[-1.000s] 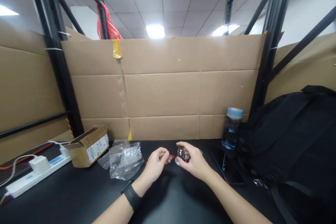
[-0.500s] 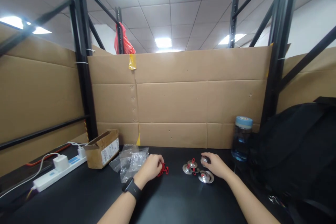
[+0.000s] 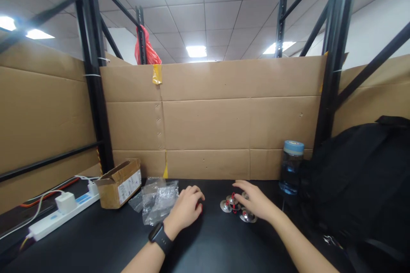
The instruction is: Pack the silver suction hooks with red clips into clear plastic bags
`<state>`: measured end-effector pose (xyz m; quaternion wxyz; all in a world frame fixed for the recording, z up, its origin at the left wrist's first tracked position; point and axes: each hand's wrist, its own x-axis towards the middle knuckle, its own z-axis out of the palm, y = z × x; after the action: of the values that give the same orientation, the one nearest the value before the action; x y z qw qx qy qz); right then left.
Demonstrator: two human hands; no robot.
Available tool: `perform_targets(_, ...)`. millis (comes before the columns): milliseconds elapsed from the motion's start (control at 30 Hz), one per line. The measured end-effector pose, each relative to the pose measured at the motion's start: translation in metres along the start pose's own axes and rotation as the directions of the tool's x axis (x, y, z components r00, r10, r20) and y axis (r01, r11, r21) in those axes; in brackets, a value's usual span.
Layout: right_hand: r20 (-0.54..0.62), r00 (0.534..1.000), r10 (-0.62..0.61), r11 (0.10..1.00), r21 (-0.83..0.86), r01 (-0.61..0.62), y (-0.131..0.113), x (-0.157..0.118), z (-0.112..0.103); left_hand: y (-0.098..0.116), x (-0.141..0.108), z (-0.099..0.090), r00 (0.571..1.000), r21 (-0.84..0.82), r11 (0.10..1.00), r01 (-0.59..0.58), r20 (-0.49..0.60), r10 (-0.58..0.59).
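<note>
Several small silver finger cymbals [image 3: 225, 207] with red cord loops lie in a cluster on the black tabletop [image 3: 211, 243]. My right hand [image 3: 258, 201] is over the cluster's right side, thumb and fingers apart, hiding part of it. A stacked cymbal pair [image 3: 247, 216] lies just below that palm, and another is partly covered by the fingers. Left of the cluster, my left hand [image 3: 188, 208], wearing a dark watch [image 3: 160, 238], hovers low with its fingers spread. A bit of red cord [image 3: 199, 205] shows by its thumb; the rest is hidden.
Clear plastic bags [image 3: 158, 200] lie beside my left hand, with a small cardboard box [image 3: 120, 183] and a white power strip [image 3: 64, 215] farther left. A blue-lidded bottle [image 3: 291, 168] and a black backpack [image 3: 361, 187] stand at the right. A cardboard wall [image 3: 205, 123] closes the back.
My right hand has let go of the cymbal at the back and moved left over the cluster, its fingers opening. My left hand has opened from its pinch at the red cord.
</note>
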<state>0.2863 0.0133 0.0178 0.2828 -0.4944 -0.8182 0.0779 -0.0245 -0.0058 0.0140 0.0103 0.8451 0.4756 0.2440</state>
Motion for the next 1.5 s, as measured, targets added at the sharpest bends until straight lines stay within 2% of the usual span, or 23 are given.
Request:
perform_targets(133,0.171,0.98,-0.105,0.993,-0.027,0.112,-0.039,-0.008,0.022,0.016,-0.002,0.004,0.996,-0.06,0.995,-0.085,0.004,0.086)
perform_targets(200,0.198,0.97,-0.14,0.987,-0.051,0.153,-0.047,-0.009,0.033,0.021,-0.003,0.006,0.995,-0.081,0.992,-0.099,0.022,0.101)
perform_targets(300,0.177,0.967,-0.181,0.981,-0.036,0.19,-0.047,-0.009,0.04,0.024,-0.003,0.008,0.993,-0.102,0.99,-0.098,0.056,0.104)
perform_targets(500,0.104,0.99,-0.092,0.992,-0.079,0.1,-0.042,-0.01,0.031,0.023,-0.003,0.014,0.989,-0.133,0.988,-0.081,0.11,0.096)
perform_targets(667,0.191,0.98,-0.055,0.989,-0.123,0.079,-0.04,-0.009,0.024,0.026,-0.004,0.015,0.991,-0.156,0.984,-0.087,0.091,0.102)
perform_targets(800,0.154,0.988,0.002,0.988,-0.155,0.022,-0.037,-0.007,0.024,0.029,-0.004,0.012,0.989,-0.157,0.983,-0.093,0.098,0.109)
perform_targets(1033,0.106,0.993,-0.045,0.965,-0.253,0.07,-0.052,-0.007,0.023,0.028,-0.005,0.015,0.992,-0.19,0.979,-0.072,0.091,0.091)
perform_targets(1133,0.033,0.998,-0.053,0.988,-0.146,0.057,-0.061,-0.009,0.023,0.026,-0.005,0.017,0.996,-0.216,0.976,-0.038,0.066,0.054)
perform_targets(1233,-0.023,1.0,-0.008,0.991,0.132,0.011,-0.066,-0.01,0.026,0.026,-0.004,0.019,1.0,-0.281,0.96,-0.011,0.025,0.018)
perform_targets(1333,-0.037,0.999,-0.008,0.931,0.366,0.022,-0.068,-0.011,0.033,0.026,-0.002,0.025,1.0,-0.358,0.934,-0.025,-0.008,0.024)
perform_targets(1500,-0.029,0.999,-0.042,0.821,0.569,0.051,-0.061,-0.006,0.051,0.015,0.009,0.047,0.996,-0.334,0.939,-0.088,-0.042,0.079)
